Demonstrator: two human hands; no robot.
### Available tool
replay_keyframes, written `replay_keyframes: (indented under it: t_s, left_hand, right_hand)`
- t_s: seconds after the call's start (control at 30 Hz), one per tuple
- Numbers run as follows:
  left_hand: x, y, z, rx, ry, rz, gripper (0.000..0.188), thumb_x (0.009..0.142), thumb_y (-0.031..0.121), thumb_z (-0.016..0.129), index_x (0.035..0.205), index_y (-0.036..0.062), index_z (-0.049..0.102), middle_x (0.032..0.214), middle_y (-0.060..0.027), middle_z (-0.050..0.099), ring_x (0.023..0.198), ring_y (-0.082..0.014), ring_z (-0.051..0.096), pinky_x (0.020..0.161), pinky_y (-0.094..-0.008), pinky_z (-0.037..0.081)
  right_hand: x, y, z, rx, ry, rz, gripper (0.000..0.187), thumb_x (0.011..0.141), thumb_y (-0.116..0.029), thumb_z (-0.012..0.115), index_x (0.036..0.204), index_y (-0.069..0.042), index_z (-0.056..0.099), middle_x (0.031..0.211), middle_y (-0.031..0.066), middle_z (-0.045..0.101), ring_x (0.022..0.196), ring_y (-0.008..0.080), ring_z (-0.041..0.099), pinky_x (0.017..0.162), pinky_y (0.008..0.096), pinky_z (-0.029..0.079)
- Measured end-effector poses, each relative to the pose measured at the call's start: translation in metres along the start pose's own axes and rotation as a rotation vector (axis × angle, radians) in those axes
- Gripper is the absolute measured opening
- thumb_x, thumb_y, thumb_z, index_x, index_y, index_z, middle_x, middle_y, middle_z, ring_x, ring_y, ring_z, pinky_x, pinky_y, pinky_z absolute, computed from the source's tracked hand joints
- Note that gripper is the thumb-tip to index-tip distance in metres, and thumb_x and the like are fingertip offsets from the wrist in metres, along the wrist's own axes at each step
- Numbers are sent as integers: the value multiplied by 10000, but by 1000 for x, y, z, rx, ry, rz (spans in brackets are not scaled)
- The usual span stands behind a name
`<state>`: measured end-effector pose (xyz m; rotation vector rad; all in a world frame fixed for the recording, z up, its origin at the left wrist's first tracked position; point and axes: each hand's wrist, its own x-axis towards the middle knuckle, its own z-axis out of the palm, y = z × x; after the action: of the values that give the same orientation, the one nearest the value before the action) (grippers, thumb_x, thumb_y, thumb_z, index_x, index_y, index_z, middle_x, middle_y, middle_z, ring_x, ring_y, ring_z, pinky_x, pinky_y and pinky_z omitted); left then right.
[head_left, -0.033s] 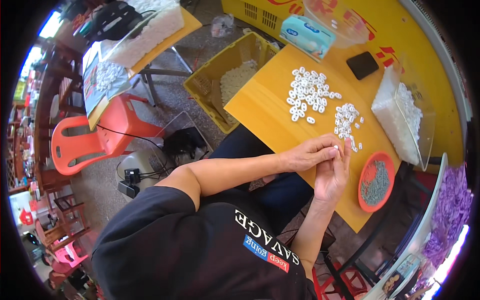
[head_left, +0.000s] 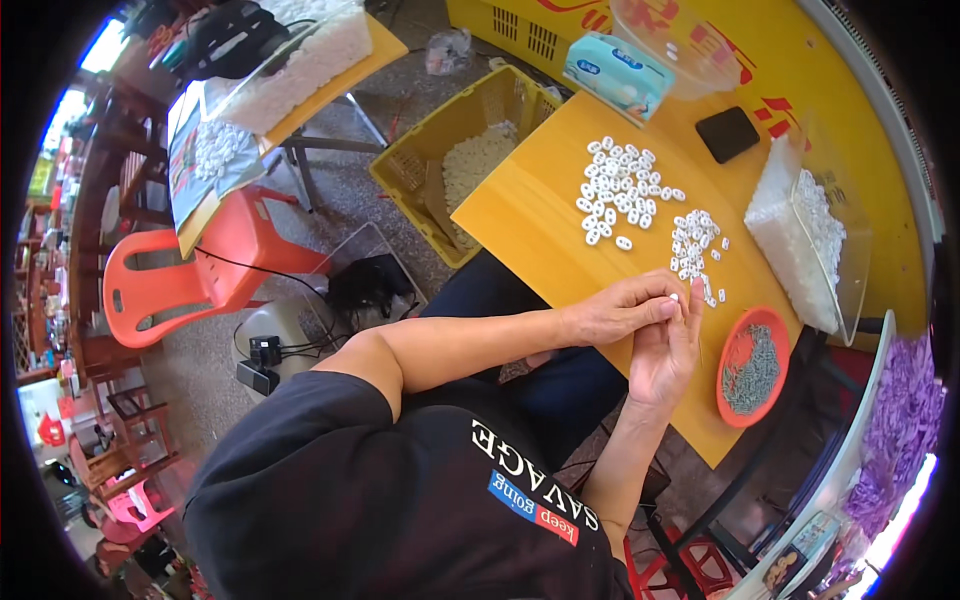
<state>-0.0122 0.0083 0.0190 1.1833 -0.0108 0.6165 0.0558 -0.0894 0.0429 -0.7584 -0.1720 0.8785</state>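
Observation:
My left hand (head_left: 622, 308) and my right hand (head_left: 662, 368) meet over the near edge of the yellow table (head_left: 530, 215). Between their fingertips a small white plastic piece (head_left: 673, 297) just shows; most of it is hidden. Thumb and fingers of the left hand are pinched on it. The right hand's fingers point up and press together around the same spot. Just beyond the hands lies a pile of small white rectangular pieces (head_left: 690, 245). Farther off spreads a group of white oval pieces with two dark holes (head_left: 620, 185). An orange bowl (head_left: 727, 400) of grey screws (head_left: 752, 372) sits to the right.
A clear bin (head_left: 853, 290) of white pieces stands at the table's right. Toward the back are a tissue pack (head_left: 618, 75), a clear tub (head_left: 690, 45) and a dark flat object (head_left: 727, 133). A yellow crate (head_left: 412, 185) and orange chair (head_left: 235, 250) stand left.

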Motion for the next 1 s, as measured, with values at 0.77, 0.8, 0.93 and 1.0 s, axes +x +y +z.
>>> replay_keyframes:
  t_s: [0.77,0.8,0.93,1.0]
  left_hand:
    - [25,50,-143,933,543,179,248,884,31,598,1132,26,612,1018,-89,622,867,-155,604,727,-277,490]
    - [23,41,-122,794,471,121,232,897,32,584,1127,25,611,993,-73,626,835,-138,601,715,-266,488]
    - [17,4,-37,337,143,-173,242,964,57,510,1195,19,574,981,-29,623,793,-77,565,694,-209,466]
    - [17,-13,-13,196,93,-270,241,964,48,507,1192,18,579,968,-29,626,776,-73,563,674,-207,468]
  right_hand:
    - [52,-51,-44,-1188,126,-467,158,910,-108,620,1008,7,666,898,72,657,747,121,611,681,254,493]
    - [62,-56,-44,-1192,138,-466,158,910,-108,620,1008,7,666,898,72,657,747,121,611,681,254,493]
    - [101,-78,-50,-1677,110,-510,142,862,-148,649,958,-48,681,914,116,668,767,250,647,687,354,500]
    - [116,-82,-52,-1819,100,-520,144,849,-169,655,941,-63,685,920,122,665,784,292,649,693,389,499]
